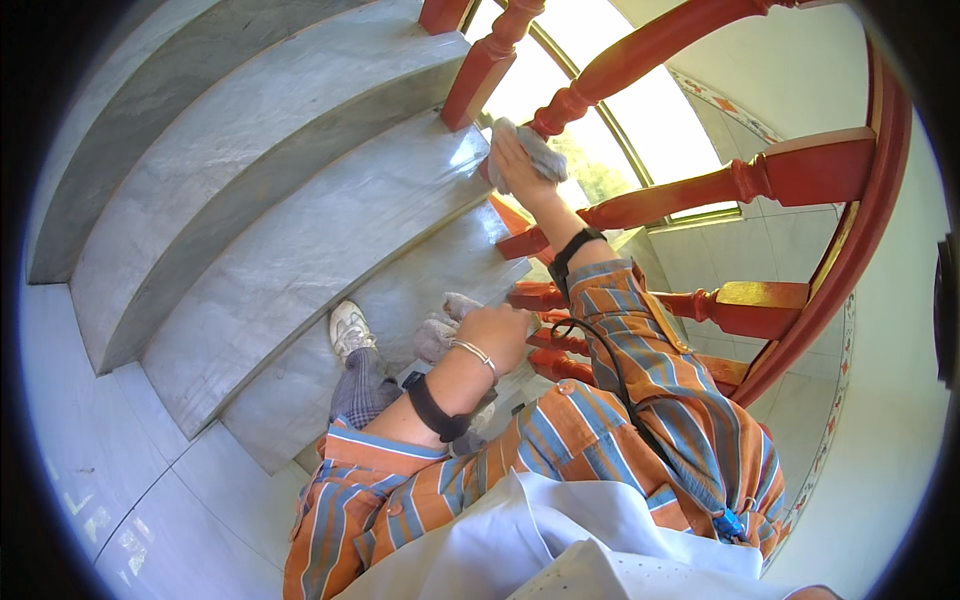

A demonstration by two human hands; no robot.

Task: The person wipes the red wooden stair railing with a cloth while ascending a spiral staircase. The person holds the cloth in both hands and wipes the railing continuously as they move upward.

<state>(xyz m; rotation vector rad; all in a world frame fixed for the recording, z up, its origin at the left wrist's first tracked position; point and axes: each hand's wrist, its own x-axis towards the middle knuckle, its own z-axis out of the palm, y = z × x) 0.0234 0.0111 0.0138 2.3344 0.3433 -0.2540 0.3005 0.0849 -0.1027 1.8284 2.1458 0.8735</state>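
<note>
My right hand (517,161) presses a grey cloth (547,155) around the lower end of a red turned wooden baluster (592,79). The fingers lie along the cloth, wrapped against the post near the stair tread. Lower down, my left hand (491,337) is closed in a fist and wears a bracelet at the wrist. A second bunched grey cloth (436,337) shows beyond that fist and appears held in it; the palm side is hidden. Black straps circle both forearms.
Curved grey marble stair treads (315,210) rise to the upper left. More red balusters (675,195) run to a curved red handrail (885,187) at right. Behind them is a bright window (675,127). My shoe (350,328) stands on a lower tread. A black cable (619,367) hangs by my right sleeve.
</note>
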